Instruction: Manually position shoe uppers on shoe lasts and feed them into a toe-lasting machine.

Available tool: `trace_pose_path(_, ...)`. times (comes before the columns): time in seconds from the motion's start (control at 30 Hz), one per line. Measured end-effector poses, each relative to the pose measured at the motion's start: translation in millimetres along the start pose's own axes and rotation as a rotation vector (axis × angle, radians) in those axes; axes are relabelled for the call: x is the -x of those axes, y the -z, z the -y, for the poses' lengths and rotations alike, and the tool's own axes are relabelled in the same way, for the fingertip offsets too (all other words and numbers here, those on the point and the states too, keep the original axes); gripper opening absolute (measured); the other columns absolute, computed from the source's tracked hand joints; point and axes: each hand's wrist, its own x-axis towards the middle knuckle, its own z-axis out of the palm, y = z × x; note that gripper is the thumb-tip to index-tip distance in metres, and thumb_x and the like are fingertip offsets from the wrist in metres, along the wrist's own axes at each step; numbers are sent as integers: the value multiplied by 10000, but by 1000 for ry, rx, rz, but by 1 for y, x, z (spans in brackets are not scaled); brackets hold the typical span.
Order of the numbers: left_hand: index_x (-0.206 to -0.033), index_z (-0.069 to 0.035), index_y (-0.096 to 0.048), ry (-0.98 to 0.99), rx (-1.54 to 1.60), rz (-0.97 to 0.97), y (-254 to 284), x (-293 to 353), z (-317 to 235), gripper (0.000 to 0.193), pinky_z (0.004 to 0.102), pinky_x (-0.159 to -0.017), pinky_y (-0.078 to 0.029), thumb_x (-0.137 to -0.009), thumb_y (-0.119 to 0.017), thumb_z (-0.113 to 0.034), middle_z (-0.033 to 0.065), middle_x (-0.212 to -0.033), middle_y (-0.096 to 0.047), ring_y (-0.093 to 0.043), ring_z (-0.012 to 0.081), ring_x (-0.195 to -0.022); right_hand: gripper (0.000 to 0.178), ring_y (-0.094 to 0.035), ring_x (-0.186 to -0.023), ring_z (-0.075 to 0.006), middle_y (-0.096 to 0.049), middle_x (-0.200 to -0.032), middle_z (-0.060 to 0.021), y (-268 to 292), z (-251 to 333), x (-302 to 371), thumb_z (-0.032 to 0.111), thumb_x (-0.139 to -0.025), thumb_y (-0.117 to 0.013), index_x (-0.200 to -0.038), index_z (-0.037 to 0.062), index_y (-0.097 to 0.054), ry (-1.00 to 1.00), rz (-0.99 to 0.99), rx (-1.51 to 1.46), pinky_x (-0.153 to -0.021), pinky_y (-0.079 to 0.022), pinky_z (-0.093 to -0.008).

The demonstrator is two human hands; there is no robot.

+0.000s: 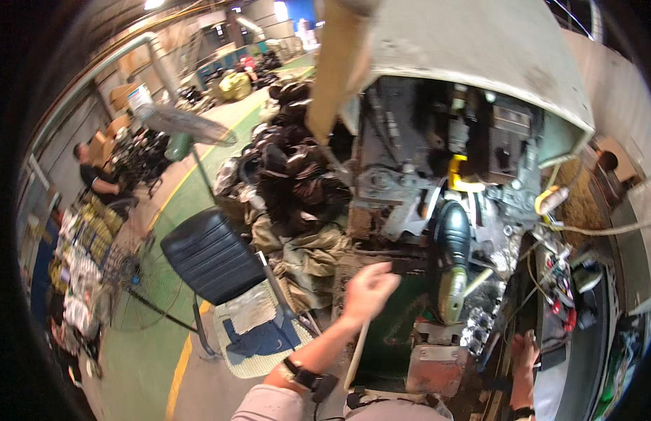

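Observation:
A glossy black shoe [452,238] sits in the machine [402,186] in front of me, its toe toward the machine's inside and its yellowish end toward me. My left hand [369,291] hovers left of the shoe, apart from it, above a dark green surface [392,337]. Its fingers are curled together and slightly blurred; what they hold, if anything, does not show. Low on the right, my right hand [525,351] is beside the machine's edge with bent fingers. A small pale bit shows at its fingertips, too small to name.
A black-backed chair [213,245] stands at left, before a heap of dark shoe parts [290,168]. A fan [188,126] rises behind it. The machine's pale hood [480,42] overhangs the shoe. At right a bench [560,379] carries small items. A person [97,179] sits far left.

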Motion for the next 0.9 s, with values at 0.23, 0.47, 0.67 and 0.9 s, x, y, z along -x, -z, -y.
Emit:
trace_pose_path(0.23, -1569, -86, -181, -463, -300, -53, -125, 23, -24, 980, 571, -1179, -198, -789, -766, -186, 432, -1532, -127, -185, 576, -1422, 280, -554, -510, -163, -615, -682, -83, 52, -81, 32, 287, -945, -714, -868, 48, -591, -95, -6, 126, -455, -417, -342)
trace_pose_path(0.47, -1573, -112, -161, -480, -268, 13, -125, 24, -24, 1016, 613, -1151, -216, -716, -706, -70, 431, -1538, -100, -205, 592, -1398, 413, -516, -422, -162, -568, -573, -58, 128, -113, 80, 361, -935, -716, -685, 69, -564, -72, -341, 440, -384, -398, -320)
trace_pose_path(0.67, -1449, 76, -277, -632, -407, 33, -124, 16, -22, 864, 448, -1179, -244, -679, -662, -1, 252, -1412, -371, -358, 399, -1345, 262, -598, -538, -123, -650, -729, -45, 135, -84, 134, 163, -940, -688, -1159, 19, -683, -196, -367, 359, -470, -474, -289)
trace_pose_path(0.9, -1548, -78, -260, -372, -129, 91, -117, 12, -19, 913, 410, -1106, -350, -728, -634, 67, 154, -1463, -373, -441, 306, -1272, 299, -675, -712, -114, -718, -825, -68, 180, -100, 189, 262, -942, -689, -1023, -25, -719, -32, -361, 577, -667, -563, -280)
